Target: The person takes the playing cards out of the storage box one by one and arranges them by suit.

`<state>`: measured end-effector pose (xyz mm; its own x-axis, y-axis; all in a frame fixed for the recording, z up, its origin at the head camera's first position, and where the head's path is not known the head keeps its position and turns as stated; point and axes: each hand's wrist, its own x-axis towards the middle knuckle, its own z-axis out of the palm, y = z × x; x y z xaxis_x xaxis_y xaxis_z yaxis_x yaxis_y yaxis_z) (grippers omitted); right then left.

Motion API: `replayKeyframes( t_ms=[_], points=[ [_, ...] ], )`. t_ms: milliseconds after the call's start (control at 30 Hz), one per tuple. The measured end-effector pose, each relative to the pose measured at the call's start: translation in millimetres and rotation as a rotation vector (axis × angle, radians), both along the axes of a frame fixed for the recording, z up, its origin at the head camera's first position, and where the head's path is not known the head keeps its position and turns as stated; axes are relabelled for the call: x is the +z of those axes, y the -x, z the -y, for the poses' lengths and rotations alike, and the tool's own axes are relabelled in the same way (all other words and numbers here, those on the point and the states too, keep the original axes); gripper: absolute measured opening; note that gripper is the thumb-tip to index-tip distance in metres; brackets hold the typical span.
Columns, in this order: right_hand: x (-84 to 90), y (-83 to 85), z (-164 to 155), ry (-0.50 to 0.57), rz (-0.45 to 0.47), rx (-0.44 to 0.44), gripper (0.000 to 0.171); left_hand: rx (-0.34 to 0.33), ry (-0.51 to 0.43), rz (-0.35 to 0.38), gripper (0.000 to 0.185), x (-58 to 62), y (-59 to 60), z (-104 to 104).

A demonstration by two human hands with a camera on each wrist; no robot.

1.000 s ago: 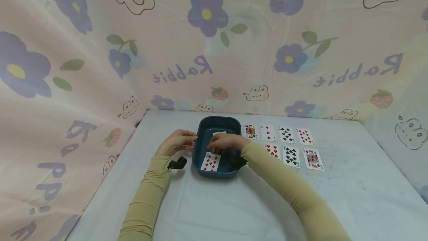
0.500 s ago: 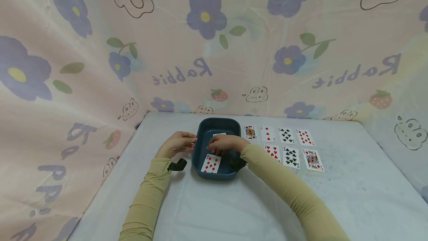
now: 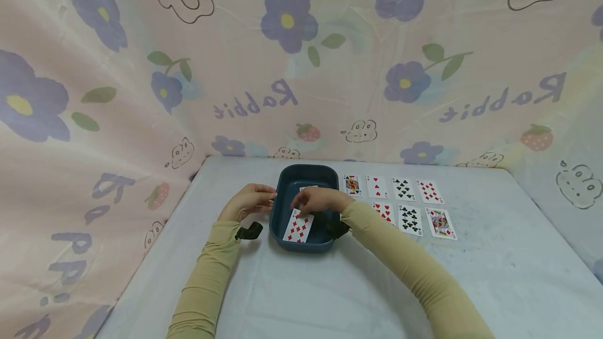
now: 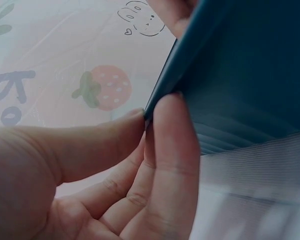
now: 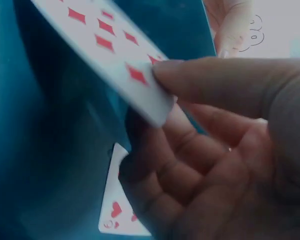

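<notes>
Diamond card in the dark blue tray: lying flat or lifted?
Lifted. The right hand pinches one end of the red diamond playing card, tilting it above the floor of the dark blue plastic tray; the right wrist view shows a gap beneath it.

A white-covered table carries a blue tray and seven face-up cards.

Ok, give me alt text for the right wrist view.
The right hand pinches a diamonds card by its corner, thumb on its face, over the dark blue tray. A hearts card lies in the tray beneath.
</notes>
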<state>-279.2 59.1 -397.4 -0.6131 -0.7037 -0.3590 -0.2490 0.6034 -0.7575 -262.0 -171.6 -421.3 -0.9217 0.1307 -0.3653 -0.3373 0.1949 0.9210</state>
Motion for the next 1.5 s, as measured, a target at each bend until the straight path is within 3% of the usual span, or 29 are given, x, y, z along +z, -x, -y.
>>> replayKeyframes(
  t_ms=[200, 300, 533, 833, 1200, 1500],
  points=[
    [9.6, -4.0, -9.3, 0.010, -0.114, 0.054, 0.031, 0.005, 0.015, 0.004, 0.031, 1.0, -0.7, -1.7],
    [16.1, -5.9, -18.1, 0.039, -0.154, 0.022, 0.033, 0.001, 0.018, -0.002, 0.031, -0.3, -0.6, -1.9],
    [22.9, -3.8, -48.4, 0.210, -0.008, -0.172, 0.029, -0.016, 0.019, -0.009, 0.032, 2.1, -1.0, -0.9],
    [27.0, -9.8, -84.8, 0.341, -0.015, -0.226, 0.017, -0.014, 0.019, -0.011, 0.032, -1.1, 0.3, -1.2],
    [8.1, -28.0, -136.5, 0.445, 0.056, -0.339, 0.024, -0.019, 0.020, -0.014, 0.033, -3.0, 0.8, 2.2],
    [-13.5, -57.0, -197.5, 0.387, 0.060, -0.468, 0.026, -0.032, 0.012, -0.012, 0.033, -1.7, 2.0, 2.7]
  ],
)
